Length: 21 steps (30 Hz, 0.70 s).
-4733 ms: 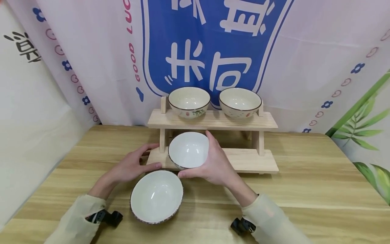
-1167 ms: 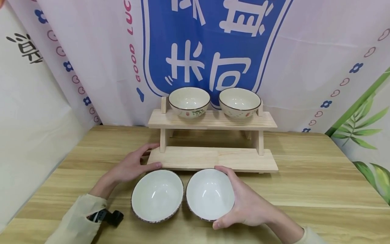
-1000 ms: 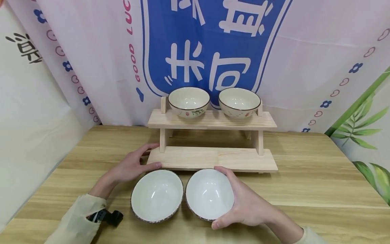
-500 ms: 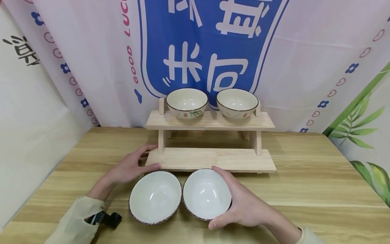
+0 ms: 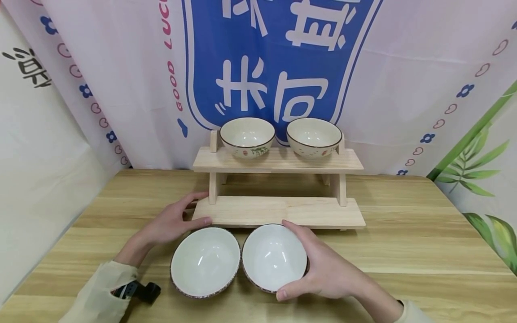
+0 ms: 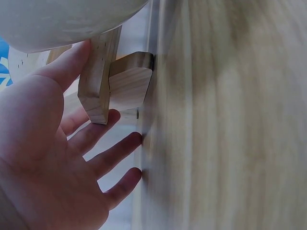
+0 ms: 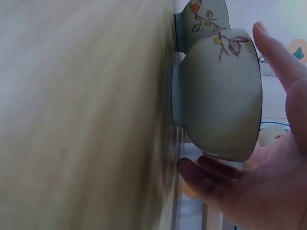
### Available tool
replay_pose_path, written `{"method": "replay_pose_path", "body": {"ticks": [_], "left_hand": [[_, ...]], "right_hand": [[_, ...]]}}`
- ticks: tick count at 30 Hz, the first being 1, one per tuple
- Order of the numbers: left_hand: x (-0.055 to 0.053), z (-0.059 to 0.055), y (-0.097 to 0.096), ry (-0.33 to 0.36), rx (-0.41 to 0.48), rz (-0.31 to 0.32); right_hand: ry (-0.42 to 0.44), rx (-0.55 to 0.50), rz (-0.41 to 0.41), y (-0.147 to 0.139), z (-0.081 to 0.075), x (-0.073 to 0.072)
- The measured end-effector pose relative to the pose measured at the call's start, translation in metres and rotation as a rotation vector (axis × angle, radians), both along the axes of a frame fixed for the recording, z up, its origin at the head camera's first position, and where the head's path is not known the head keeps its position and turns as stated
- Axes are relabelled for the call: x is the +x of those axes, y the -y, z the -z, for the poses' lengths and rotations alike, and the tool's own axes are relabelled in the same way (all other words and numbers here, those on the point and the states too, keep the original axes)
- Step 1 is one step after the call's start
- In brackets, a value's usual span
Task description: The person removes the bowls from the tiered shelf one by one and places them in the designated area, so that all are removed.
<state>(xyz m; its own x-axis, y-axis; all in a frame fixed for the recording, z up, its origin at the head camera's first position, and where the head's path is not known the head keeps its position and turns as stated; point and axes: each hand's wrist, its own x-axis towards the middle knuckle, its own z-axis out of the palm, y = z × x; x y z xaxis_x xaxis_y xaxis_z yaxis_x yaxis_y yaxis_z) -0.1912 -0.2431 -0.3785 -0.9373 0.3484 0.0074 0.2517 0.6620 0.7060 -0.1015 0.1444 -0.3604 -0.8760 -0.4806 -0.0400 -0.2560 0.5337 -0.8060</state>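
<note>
My left hand holds the left end of the wooden stand's lower shelf. In the left wrist view its thumb lies along one side of the board, and the other fingers spread beyond it. My right hand curves round the right side of a white bowl, thumb near its front rim. The right wrist view shows this bowl upright on the table, with a leaf pattern outside. Another white bowl stands close against it on the left, in front of the left thumb.
Two cream bowls with dark rims, the left one and the right one, stand on the stand's upper shelf. Behind the wood-grain table hangs a printed curtain. A white wall borders the left side.
My right hand has taken the white bowl off the lower shelf and set it on the table beside the other. Lately it shifted slightly left, closing the gap. The left hand stays put.
</note>
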Motion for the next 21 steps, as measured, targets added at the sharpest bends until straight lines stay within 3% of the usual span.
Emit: {"method": "replay_pose_path", "body": {"ticks": [9, 21], "left_hand": [[0.000, -0.001, 0.001, 0.006, -0.010, -0.001], [0.001, -0.002, -0.001, 0.020, -0.014, -0.006]], "right_hand": [[-0.103, -0.023, 0.014, -0.009, -0.012, -0.009], [-0.185, -0.124, 0.143, -0.024, -0.025, -0.020]]}}
